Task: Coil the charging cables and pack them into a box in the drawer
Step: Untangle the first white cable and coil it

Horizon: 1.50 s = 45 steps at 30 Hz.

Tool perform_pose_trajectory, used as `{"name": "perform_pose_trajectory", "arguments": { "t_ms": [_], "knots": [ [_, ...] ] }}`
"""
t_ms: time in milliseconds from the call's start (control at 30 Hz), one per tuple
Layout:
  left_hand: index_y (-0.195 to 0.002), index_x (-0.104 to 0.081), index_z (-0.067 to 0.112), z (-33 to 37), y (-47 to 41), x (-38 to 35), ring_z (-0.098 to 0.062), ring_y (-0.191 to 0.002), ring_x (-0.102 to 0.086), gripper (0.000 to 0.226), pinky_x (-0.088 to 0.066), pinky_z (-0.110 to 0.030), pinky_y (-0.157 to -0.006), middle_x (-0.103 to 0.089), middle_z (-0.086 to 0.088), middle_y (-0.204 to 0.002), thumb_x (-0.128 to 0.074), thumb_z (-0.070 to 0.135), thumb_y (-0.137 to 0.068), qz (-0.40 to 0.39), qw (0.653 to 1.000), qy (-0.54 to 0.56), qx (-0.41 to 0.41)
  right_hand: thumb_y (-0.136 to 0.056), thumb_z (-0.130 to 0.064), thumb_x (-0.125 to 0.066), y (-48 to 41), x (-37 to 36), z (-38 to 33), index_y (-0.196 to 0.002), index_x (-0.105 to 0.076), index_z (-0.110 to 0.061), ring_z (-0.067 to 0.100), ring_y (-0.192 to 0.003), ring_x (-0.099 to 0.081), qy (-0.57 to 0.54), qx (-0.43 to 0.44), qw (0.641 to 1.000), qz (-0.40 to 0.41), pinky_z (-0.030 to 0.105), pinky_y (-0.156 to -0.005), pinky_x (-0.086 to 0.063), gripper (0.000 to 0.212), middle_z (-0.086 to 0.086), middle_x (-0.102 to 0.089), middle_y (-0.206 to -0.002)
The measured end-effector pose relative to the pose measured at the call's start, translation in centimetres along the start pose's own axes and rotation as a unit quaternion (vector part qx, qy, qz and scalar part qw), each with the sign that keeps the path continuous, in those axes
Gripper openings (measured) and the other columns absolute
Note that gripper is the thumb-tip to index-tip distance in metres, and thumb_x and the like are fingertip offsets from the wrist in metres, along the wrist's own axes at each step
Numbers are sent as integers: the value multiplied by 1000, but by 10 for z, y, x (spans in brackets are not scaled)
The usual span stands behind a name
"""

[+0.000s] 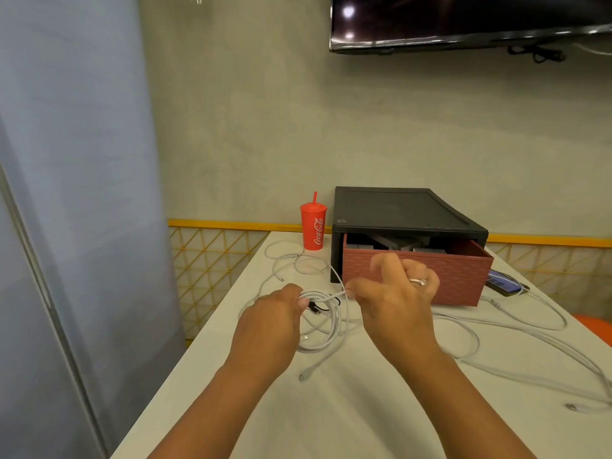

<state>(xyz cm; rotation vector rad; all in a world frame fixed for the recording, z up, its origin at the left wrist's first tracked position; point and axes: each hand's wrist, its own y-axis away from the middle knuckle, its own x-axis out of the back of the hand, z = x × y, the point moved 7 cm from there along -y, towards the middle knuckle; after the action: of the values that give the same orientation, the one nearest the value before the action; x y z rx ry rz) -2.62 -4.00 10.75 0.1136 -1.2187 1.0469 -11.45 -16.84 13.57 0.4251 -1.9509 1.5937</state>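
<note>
A smooth white coil [332, 329] is gripped by the left hand [271, 313], and its strand is pinched by the right hand [394, 303]. A brick-textured drawer [417, 276] is seen open at 12 o'clock, with loose cables [530, 334] at 3.

Both bare forearms reach in from the bottom of the frame. Left hand [271, 316] is curled round the cable coil [335, 326], right hand [397, 293] pinches its strand, other fingers lifted.
</note>
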Motion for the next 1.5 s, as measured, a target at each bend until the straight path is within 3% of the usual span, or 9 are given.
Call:
{"name": "perform_pose_trajectory", "arguments": {
  "t_ms": [100, 200, 367, 567, 767, 967, 1067, 1300, 1500],
  "knots": [
    [-105, -52, 17, 3, -1, 4, -19, -77, -53, 32, -40, -32, -66, -58, 3, -82, -26, 35, -99, 35, 999, -2, -22, -50, -3, -87, -4, -2, -3, -66, -72, -24, 21, -61, -51, 60, 54, 997, -20, 38, -62, -44, 31, -3, -55, -65],
    [-107, -55, 16, 7, 1, 12, -18, -73, -52, 34, -34, -29, -61, -53, 7, -74, -28, 35, -98, 89, 993, 62, -47, -88, -15, -61, -2, -13, 3, -91, -71, -21, 14, -75, -57, -145, -41, 979, -140, 28, -72, -47, 12, -4, -65, -83],
    [-106, -59, 15, 18, 2, 20, -11, -63, -44, 41, -28, -22, -53, -44, 14, -66, -28, 38, -94, 154, 982, 75, -77, -90, -21, -57, 10, -22, -6, -89, -69, -33, -3, -78, -62, -506, -204, 810, -214, 9, -69, -48, 17, -9, -71, -86],
    [-102, -60, 19, 22, 7, 18, -2, -70, -53, 37, -35, -11, -57, -49, 26, -72, -31, 39, -93, 172, 969, 155, -86, -88, -6, -59, 17, -31, -8, -91, -74, -14, 16, -89, -65, -569, -290, 734, -229, 28, -86, -51, 18, 1, -73, -93],
    [-101, -57, 24, 22, 6, 16, -15, -74, -55, 36, -44, -31, -63, -55, 19, -79, -27, 43, -94, 195, 956, 180, -123, -87, 1, -56, 17, -28, -7, -96, -68, -9, 14, -74, -61, -640, -296, 667, -242, 27, -75, -52, 18, 4, -68, -76],
    [-101, -49, 22, 15, 5, 15, -22, -66, -52, 36, -36, -30, -58, -64, 0, -78, -23, 46, -98, 210, 962, 60, -164, -85, 2, -55, 23, -33, -11, -92, -67, -9, 13, -64, -60, -707, -324, 579, -246, 26, -68, -50, 18, 5, -65, -68],
    [-91, -59, 13, 11, 3, 11, -25, -65, -52, 39, -35, -31, -58, -63, 0, -73, -31, 39, -95, 193, 969, 43, -147, -84, 6, -53, 25, -35, -13, -82, -66, -12, 17, -71, -55, -679, -316, 610, -259, 33, -72, -44, 22, 7, -60, -71],
    [-70, -49, 19, -2, 0, 1, 0, -56, -43, 29, -33, -12, -54, -48, 10, -62, -40, 20, -98, 61, 945, 319, 32, -80, -2, -67, 3, -20, -4, -99, -64, -30, 8, -70, -65, -474, -171, 823, -262, 15, -58, -48, 34, 3, -68, -93],
    [-79, -54, 15, -6, -1, -12, -8, -54, -37, 28, -35, -22, -56, -43, 4, -61, -38, 24, -99, -70, 845, 508, 150, -84, -8, -66, 9, -31, 5, -113, -59, -38, 9, -87, -68, -482, -175, 825, -238, 24, -77, -56, 43, -2, -69, -102]
  ]
}}
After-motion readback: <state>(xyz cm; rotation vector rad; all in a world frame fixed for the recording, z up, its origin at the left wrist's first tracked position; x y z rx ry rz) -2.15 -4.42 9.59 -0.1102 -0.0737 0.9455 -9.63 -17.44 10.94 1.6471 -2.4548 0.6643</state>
